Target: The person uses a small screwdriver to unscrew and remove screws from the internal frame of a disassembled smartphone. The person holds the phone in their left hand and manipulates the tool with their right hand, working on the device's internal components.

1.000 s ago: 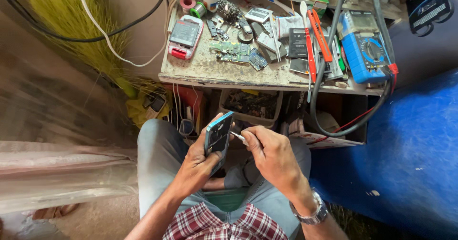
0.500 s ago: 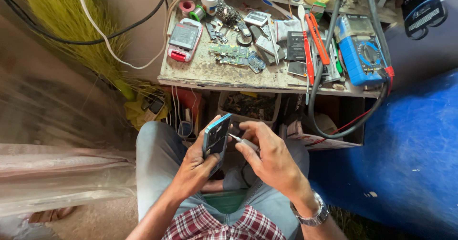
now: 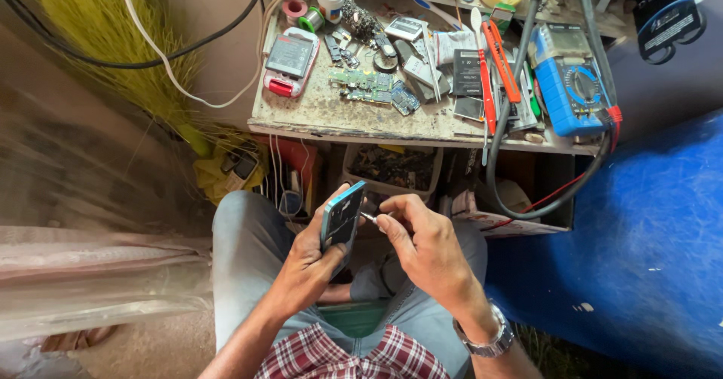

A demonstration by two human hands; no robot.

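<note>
We judge the work mid-way: our left hand (image 3: 312,255) grips the teal-edged phone (image 3: 343,217) upright over our lap, below the cluttered surface (image 3: 339,115), while our right hand (image 3: 425,247) pinches a thin tool (image 3: 368,217) at its edge, the phone not yet opened.

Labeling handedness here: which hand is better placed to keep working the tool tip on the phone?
Right. The right hand already pinches the thin tool, its tip at the phone. The left hand is occupied gripping that phone upright over the lap.
</note>
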